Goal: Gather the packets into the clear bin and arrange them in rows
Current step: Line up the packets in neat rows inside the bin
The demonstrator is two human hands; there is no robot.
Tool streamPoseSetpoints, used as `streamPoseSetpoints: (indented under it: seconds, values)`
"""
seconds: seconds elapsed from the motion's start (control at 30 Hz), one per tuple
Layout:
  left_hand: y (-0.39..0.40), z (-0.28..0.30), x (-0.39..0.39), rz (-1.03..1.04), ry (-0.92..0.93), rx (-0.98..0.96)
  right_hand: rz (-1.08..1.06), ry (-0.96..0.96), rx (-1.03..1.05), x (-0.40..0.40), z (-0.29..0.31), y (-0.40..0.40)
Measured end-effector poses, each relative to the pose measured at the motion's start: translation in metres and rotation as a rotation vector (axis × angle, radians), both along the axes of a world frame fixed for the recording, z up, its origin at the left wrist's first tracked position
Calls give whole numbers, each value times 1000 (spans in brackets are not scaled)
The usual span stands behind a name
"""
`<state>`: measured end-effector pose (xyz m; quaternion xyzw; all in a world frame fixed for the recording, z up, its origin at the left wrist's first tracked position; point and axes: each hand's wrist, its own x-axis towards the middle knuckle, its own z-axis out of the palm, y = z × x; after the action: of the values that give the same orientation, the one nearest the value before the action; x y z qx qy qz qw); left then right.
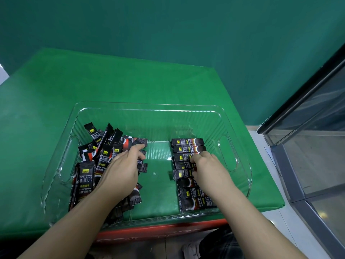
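Packets, slim black foil coffee sticks, heap (104, 161) under the gripping left hand (122, 170), their row (188, 159) crosswise beneath the pinching right hand (207, 167).

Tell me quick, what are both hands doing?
Left hand: fingers curled round packets in the pile.
Right hand: fingers curled onto a packet in the row.

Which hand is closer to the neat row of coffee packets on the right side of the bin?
Right. The right hand rests on the neat row of packets, fingers curled onto one. The left hand is across the bare middle of the clear bin, on the loose pile.
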<state>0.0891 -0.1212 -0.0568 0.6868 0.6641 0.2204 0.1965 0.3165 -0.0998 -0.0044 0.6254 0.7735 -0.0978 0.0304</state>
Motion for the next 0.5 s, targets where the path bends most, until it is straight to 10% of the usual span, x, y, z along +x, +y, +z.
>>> streamPoseSetpoints:
  seconds: [0.5]
  values:
    - [-3,4,2,9,14,-11,-22,1,56,-4,-4,-3]
